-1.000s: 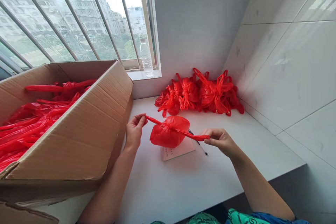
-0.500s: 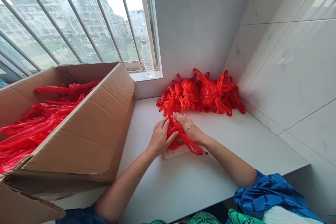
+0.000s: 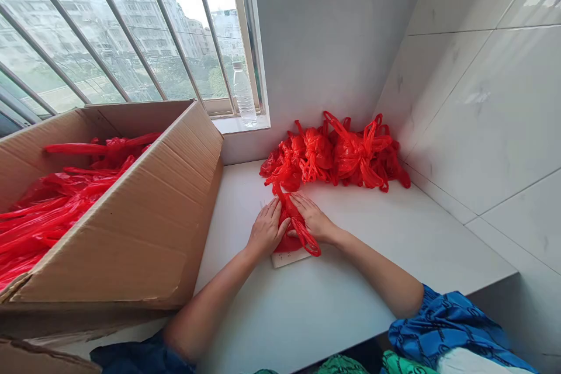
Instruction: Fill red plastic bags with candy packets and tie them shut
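Observation:
A red plastic bag (image 3: 288, 223) lies in front of me on the white tabletop, its looped handle (image 3: 312, 243) drooping toward me. Flat against its left side rests my left hand (image 3: 265, 228), fingers stretched out and thumb across the bag. My right hand (image 3: 314, 219) presses the opposite side, its fingers also extended. Under the bag, the corner of a pale, flat thing with printed marks (image 3: 284, 259) sticks out; most of it is covered.
Several knotted red plastic bags (image 3: 337, 155) are heaped against the wall. An open cardboard box (image 3: 127, 234) at left holds many red bags (image 3: 83, 198). A clear plastic bottle (image 3: 244, 96) stands on the windowsill by the barred window. A tiled wall (image 3: 504, 128) borders the right side.
My right hand has shifted slightly left and down along the bag. The bag looks flatter and narrower, and its handle loop has swung left toward me.

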A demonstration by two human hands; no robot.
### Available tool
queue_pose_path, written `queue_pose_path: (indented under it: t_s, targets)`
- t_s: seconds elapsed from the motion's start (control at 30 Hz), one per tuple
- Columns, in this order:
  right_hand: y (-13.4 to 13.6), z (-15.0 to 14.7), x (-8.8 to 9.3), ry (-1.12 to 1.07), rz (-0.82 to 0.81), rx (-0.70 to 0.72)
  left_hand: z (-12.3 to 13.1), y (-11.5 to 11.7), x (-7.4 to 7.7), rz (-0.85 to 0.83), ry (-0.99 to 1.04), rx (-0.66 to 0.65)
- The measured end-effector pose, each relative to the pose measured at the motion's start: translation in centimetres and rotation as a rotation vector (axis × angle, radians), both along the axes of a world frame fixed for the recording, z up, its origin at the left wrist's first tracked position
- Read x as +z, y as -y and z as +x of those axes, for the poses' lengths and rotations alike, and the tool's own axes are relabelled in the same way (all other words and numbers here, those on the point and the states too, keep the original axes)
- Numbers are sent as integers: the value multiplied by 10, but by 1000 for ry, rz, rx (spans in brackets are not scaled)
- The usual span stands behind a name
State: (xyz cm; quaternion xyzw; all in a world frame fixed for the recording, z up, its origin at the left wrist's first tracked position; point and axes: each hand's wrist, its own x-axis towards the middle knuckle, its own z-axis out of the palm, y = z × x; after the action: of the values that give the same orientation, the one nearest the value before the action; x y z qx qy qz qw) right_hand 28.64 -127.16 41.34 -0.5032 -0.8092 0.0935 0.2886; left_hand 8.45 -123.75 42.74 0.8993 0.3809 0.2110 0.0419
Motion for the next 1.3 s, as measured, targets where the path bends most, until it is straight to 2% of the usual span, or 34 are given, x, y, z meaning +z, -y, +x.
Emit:
queue_pose_path:
  t_s: [0.33, 0.63, 1.0, 1.3]
  targets:
    - [-3, -1, -13, 21, -42, 13, 3, 0, -6, -17, -55, 18]
    - [-3, -2, -21, 46, -15, 25, 4, -1, -8, -20, -70, -2]
    - [-2, -3, -24, 88, -81, 25, 4, -2, -14, 5, -175, 8]
    - [-4, -3, -28, 88, -82, 22, 5, -2, -15, -4, -164, 9]
